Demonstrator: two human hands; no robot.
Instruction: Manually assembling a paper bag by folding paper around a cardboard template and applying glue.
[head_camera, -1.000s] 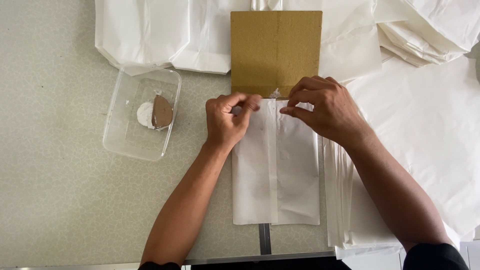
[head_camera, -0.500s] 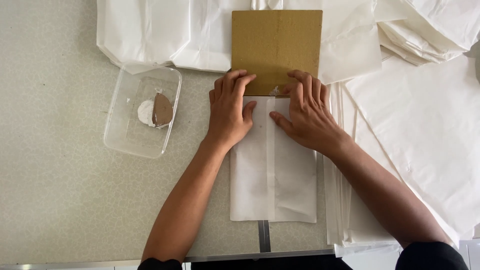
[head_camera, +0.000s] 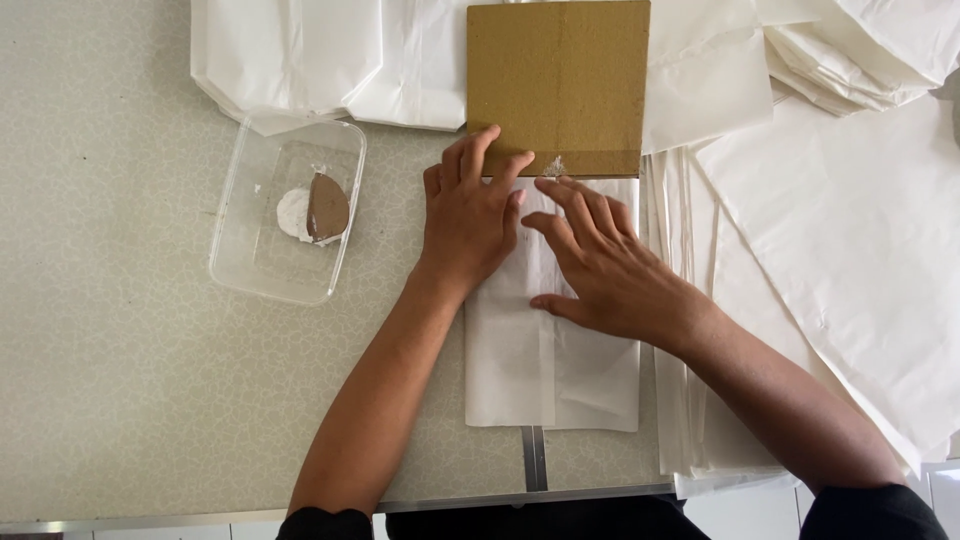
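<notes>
Both hands, the left hand (head_camera: 468, 222) and right hand (head_camera: 600, 268), lie flat and open side by side on the white paper bag (head_camera: 550, 350) at frame centre (below the cardboard (head_camera: 557, 85)), so pressing evenly along the fold should crease it cleanly.

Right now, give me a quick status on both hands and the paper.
Left hand and right hand flat, open, pressing the folded white paper bag. Brown cardboard sheet at its top edge. Clear plastic tub off left, apart.
</notes>
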